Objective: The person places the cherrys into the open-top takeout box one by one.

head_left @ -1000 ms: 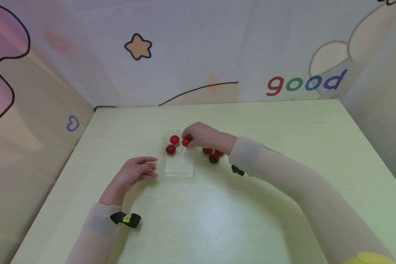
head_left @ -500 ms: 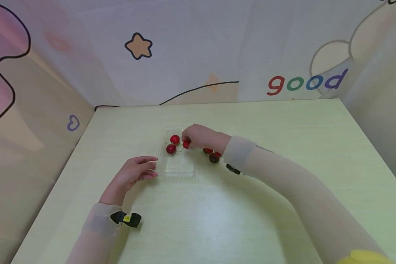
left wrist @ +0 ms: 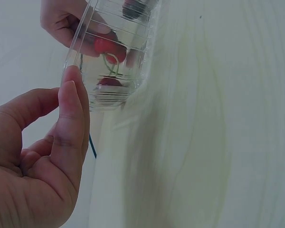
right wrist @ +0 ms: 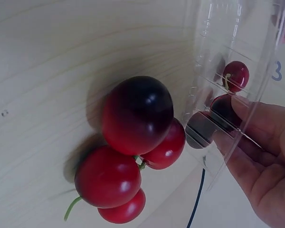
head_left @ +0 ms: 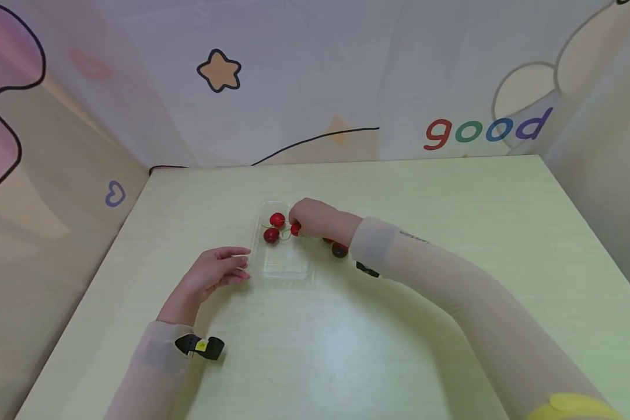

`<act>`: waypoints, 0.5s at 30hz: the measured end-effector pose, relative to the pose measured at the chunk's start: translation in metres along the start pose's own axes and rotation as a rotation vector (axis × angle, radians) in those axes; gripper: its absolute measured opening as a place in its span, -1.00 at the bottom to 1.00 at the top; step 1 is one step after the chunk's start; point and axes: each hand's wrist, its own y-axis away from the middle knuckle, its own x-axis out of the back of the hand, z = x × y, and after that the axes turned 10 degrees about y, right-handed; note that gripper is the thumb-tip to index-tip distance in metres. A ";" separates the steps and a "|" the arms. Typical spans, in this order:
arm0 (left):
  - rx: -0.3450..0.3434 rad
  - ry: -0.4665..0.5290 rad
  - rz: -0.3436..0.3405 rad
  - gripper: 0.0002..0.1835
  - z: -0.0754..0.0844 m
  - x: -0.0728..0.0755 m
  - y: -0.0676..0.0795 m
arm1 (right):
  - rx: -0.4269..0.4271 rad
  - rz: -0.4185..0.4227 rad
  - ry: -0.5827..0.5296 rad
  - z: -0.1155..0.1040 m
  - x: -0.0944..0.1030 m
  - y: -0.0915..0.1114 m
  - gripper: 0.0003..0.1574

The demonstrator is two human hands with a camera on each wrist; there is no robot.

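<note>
A clear plastic box (head_left: pixel 283 273) lies on the table with two red cherries, a brighter one (head_left: pixel 277 220) and a darker one (head_left: pixel 270 235), in its far half. My right hand (head_left: pixel 317 218) reaches into the box and pinches a dark red cherry (right wrist: pixel 225 113) between thumb and fingers, seen through the clear wall in the right wrist view. Beside the box's left edge is my left hand (head_left: pixel 217 269), its fingers loosely extended and holding nothing. In the left wrist view its fingertips (left wrist: pixel 72 78) overlap the rim; whether they touch it I cannot tell.
Just right of the box sits a cluster of several cherries, among them a dark-topped one (right wrist: pixel 137 116) and a red one (right wrist: pixel 108 176). My right forearm covers part of this cluster in the head view. Printed cloth walls (head_left: pixel 315 76) border the pale table (head_left: pixel 315 350).
My right hand has shifted slightly within the box, and the right forearm has moved a little left. The left hand stays where it was. The cherry remains in my right hand.
</note>
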 end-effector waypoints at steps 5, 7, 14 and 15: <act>0.005 -0.001 -0.001 -0.50 0.000 0.000 -0.001 | 0.018 0.008 0.065 -0.001 -0.001 0.000 -0.81; 0.005 0.000 -0.004 -0.49 0.000 0.000 -0.001 | 0.025 0.010 0.094 -0.002 -0.002 0.000 -0.84; 0.003 0.013 -0.009 -0.49 0.001 0.000 0.000 | 0.011 0.014 0.170 -0.005 -0.006 -0.002 -0.82; 0.004 0.015 -0.009 -0.49 0.001 0.000 0.000 | 0.007 0.011 0.178 -0.005 -0.007 -0.002 -0.81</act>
